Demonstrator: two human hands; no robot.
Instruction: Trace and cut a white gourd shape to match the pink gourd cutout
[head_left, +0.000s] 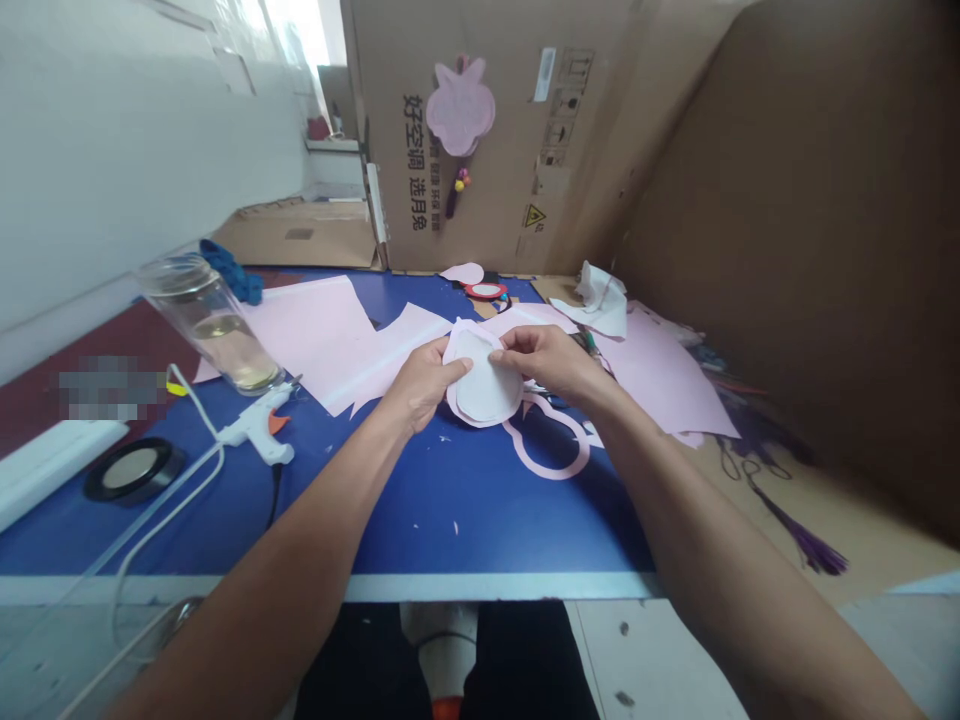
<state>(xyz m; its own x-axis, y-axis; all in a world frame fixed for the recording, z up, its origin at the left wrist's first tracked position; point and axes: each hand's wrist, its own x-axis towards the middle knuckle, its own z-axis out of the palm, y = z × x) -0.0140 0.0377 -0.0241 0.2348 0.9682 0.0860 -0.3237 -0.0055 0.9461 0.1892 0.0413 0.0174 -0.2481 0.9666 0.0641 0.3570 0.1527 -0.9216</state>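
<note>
My left hand (424, 383) and my right hand (538, 362) both pinch a pale rounded cut-out (487, 385), held just above the blue tabletop (442, 510). It lies on a slightly larger pink foam piece (454, 385) whose rim shows around its edge. Below my right wrist, a pink foam outline (551, 448) lies flat on the table. Pink foam sheets (315, 345) with cut edges spread to the left of my hands, and another pink sheet (660, 375) lies to the right.
A white hot glue gun (255, 425) with its cord lies left of my left forearm, near a glass bottle (210, 322) on its side. A black-rimmed roll (133, 470) sits at left. Cardboard walls (787, 200) stand behind and right; a purple tassel (806, 545) lies right.
</note>
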